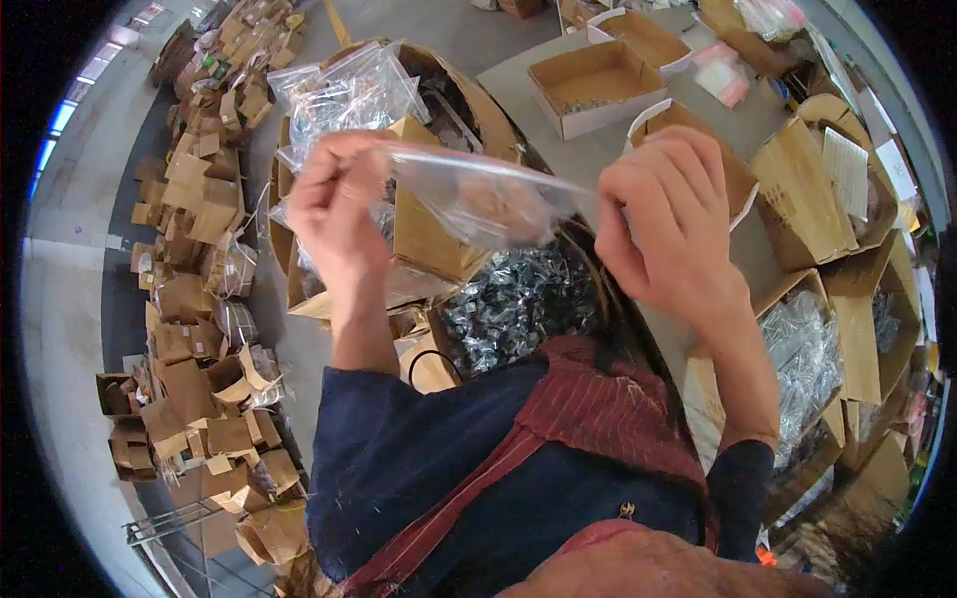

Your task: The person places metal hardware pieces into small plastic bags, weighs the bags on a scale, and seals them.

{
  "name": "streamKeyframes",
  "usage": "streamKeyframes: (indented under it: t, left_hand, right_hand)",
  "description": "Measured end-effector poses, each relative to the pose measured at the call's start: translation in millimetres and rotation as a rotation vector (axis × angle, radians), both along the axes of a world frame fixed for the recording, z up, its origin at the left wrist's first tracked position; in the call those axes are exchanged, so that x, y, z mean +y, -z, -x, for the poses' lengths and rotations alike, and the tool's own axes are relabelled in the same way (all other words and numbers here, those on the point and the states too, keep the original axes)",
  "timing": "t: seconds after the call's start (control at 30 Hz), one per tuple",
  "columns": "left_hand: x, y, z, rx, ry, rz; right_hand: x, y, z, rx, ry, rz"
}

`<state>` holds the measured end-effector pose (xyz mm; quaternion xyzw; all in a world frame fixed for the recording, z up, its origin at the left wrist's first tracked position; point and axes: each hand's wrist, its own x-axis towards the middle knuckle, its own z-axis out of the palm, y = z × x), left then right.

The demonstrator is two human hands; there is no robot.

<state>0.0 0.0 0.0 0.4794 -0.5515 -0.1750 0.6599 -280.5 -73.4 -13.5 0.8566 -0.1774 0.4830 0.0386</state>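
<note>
Left hand (334, 204) and right hand (666, 214), fingers curled tight, pinch opposite ends of clear plastic bag (478, 199), stretched between them at upper centre of frame, above box of small metal parts (518, 299).

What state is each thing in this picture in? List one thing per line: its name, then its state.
Clear plastic bag: held stretched between both hands.
Left hand: pinching one end of the bag.
Right hand: pinching the other end.
Shallow cardboard box: open.
Carton of small metal parts: open, filled.
Cardboard pieces: piled loosely on the floor.
</note>
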Motion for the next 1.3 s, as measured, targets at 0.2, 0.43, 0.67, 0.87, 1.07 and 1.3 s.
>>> streamKeyframes:
  t: [0.2,0.43,0.67,0.87,1.07,1.3]
  left_hand:
    - [11,-41,-67,0.183,-0.282,0.268]
    - [-36,9,-40,0.152,-0.170,-0.003]
    - [-82,25,61,0.088,0.212,-0.111]
    - [-131,32,181,-0.029,0.431,-0.164]
    - [-206,38,318,-0.398,0.834,-0.282]
    - [-379,96,479,-1.468,0.749,-0.006]
  right_hand:
    - [-15,4,65,-0.136,0.221,-0.162]
    - [5,46,156,-0.184,0.537,-0.374]
    - [68,32,236,-0.340,0.739,-0.561]
    - [134,22,303,-0.505,0.972,-0.777]
    - [161,27,349,-0.677,1.064,-0.865]
    - [119,32,395,-0.556,1.095,-0.878]
